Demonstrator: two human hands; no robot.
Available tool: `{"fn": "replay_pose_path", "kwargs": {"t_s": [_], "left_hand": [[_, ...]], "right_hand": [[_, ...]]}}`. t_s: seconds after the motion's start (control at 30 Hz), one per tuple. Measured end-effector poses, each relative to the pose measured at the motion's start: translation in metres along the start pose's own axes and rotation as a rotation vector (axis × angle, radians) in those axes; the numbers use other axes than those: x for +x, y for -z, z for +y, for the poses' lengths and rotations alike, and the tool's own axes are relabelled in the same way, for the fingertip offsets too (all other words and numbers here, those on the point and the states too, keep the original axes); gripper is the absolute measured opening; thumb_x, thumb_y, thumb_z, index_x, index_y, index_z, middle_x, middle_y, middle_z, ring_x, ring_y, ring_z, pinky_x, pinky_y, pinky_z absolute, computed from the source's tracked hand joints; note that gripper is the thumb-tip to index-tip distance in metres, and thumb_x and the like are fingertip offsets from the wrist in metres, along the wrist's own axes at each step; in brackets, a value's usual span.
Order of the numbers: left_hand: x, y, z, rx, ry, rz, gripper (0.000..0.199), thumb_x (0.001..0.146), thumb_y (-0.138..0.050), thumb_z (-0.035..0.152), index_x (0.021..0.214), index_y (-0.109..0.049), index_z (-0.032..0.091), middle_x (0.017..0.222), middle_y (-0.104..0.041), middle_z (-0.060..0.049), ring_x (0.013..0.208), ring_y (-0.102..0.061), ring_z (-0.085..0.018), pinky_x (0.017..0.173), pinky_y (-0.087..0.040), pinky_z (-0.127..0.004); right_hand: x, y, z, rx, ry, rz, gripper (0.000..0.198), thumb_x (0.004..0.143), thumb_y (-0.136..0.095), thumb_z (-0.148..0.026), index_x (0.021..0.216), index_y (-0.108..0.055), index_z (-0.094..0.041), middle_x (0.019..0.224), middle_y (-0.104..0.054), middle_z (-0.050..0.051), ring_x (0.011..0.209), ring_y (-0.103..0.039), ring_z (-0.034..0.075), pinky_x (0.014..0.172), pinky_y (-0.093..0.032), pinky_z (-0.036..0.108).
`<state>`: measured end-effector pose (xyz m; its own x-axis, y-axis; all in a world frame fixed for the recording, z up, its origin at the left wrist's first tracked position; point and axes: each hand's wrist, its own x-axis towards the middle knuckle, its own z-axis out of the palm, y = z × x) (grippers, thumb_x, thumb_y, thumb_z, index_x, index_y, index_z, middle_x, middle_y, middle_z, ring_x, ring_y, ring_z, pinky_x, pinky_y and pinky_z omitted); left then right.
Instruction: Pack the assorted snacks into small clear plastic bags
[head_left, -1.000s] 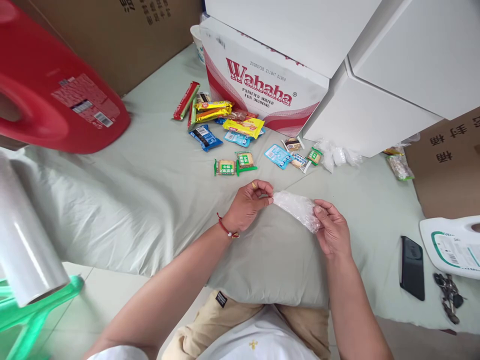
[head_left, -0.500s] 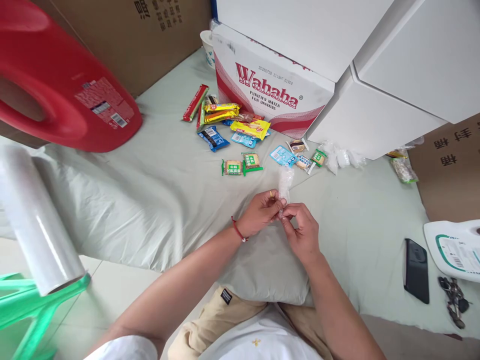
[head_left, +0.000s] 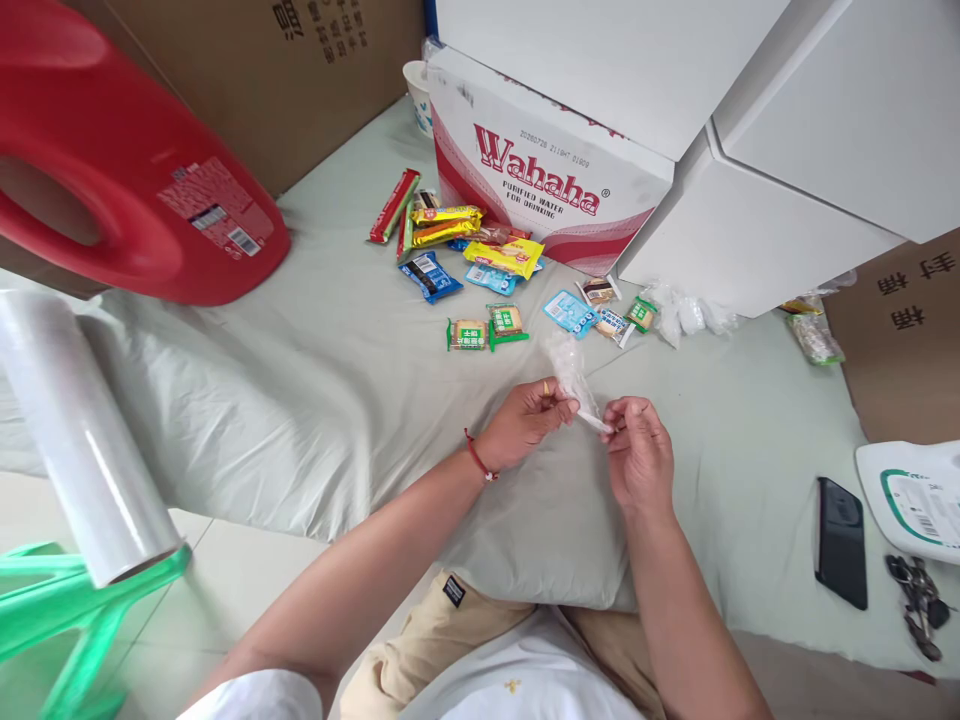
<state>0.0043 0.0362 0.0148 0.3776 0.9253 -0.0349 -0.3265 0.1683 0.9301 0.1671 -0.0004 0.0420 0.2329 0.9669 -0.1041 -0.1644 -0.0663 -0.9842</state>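
Note:
A clear plastic bag (head_left: pixel 571 368) is stretched between my two hands over the pale green sheet (head_left: pixel 360 400). My left hand (head_left: pixel 529 422), with a ring and a red bracelet, pinches one side of its lower edge. The other end of that edge is held between the fingertips of my right hand (head_left: pixel 639 450). Just beyond the bag lie two green-and-clear biscuit packs (head_left: pixel 469 335) and a light blue snack packet (head_left: pixel 571 314). Farther back is a pile of wrapped snacks, with a yellow packet (head_left: pixel 502 258) and a dark blue packet (head_left: pixel 430 277).
A Wahaha carton (head_left: pixel 540 170) and white boxes (head_left: pixel 757 220) stand behind the snacks. At left are a red jug (head_left: pixel 150 190) and a roll of plastic film (head_left: pixel 90 450) by a green stool (head_left: pixel 82 610). A phone (head_left: pixel 841 542) and keys (head_left: pixel 916 605) lie at right.
My right hand has moved right, away from my left, and turned, drawing the bag's lower edge out between them. My left hand has stayed nearly in place.

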Motion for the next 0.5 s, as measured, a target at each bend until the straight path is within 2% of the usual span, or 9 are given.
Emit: {"fn": "replay_pose_path", "kwargs": {"t_s": [0.1, 0.17, 0.23, 0.33, 0.5], "left_hand": [[-0.001, 0.0, -0.002, 0.08, -0.04, -0.058, 0.043, 0.081, -0.077, 0.055, 0.072, -0.059, 0.017, 0.074, -0.054, 0.002, 0.07, -0.046, -0.012, 0.067, -0.037, -0.026], [-0.001, 0.0, -0.001, 0.082, -0.043, -0.07, 0.043, 0.078, -0.08, 0.053, 0.07, -0.059, 0.016, 0.073, -0.052, 0.002, 0.069, -0.044, -0.011, 0.066, -0.036, -0.026], [-0.002, 0.001, 0.002, 0.06, -0.029, -0.058, 0.042, 0.079, -0.08, 0.052, 0.069, -0.058, 0.017, 0.07, -0.051, 0.003, 0.068, -0.043, -0.011, 0.066, -0.035, -0.026], [-0.001, 0.004, 0.007, -0.034, 0.013, -0.015, 0.041, 0.079, -0.078, 0.05, 0.066, -0.056, 0.018, 0.065, -0.051, 0.003, 0.066, -0.044, -0.012, 0.066, -0.036, -0.027], [0.003, 0.008, 0.013, -0.202, 0.034, 0.143, 0.031, 0.065, -0.083, 0.035, 0.059, -0.058, 0.017, 0.075, -0.055, 0.0, 0.069, -0.049, -0.013, 0.064, -0.04, -0.028]], "right_hand": [[0.002, -0.005, 0.002, -0.199, 0.021, -0.078, 0.037, 0.081, -0.078, -0.057, 0.096, -0.071, -0.024, 0.092, -0.069, 0.001, 0.08, -0.058, 0.016, 0.073, -0.047, 0.029], [0.005, -0.008, 0.004, -0.225, 0.003, -0.081, 0.037, 0.076, -0.082, -0.055, 0.091, -0.071, -0.023, 0.084, -0.068, 0.0, 0.075, -0.057, 0.015, 0.07, -0.046, 0.028], [0.01, -0.007, 0.005, -0.157, -0.012, 0.01, 0.037, 0.075, -0.083, -0.055, 0.083, -0.068, -0.022, 0.072, -0.061, -0.003, 0.064, -0.05, 0.012, 0.061, -0.041, 0.026], [0.021, 0.003, 0.008, 0.036, -0.039, 0.142, 0.041, 0.068, -0.088, -0.053, 0.079, -0.064, -0.022, 0.068, -0.056, -0.005, 0.059, -0.046, 0.01, 0.057, -0.039, 0.024], [0.03, 0.024, 0.01, 0.22, -0.069, 0.192, 0.045, 0.061, -0.093, -0.048, 0.078, -0.061, -0.022, 0.07, -0.056, -0.005, 0.06, -0.049, 0.01, 0.057, -0.041, 0.023]]}}
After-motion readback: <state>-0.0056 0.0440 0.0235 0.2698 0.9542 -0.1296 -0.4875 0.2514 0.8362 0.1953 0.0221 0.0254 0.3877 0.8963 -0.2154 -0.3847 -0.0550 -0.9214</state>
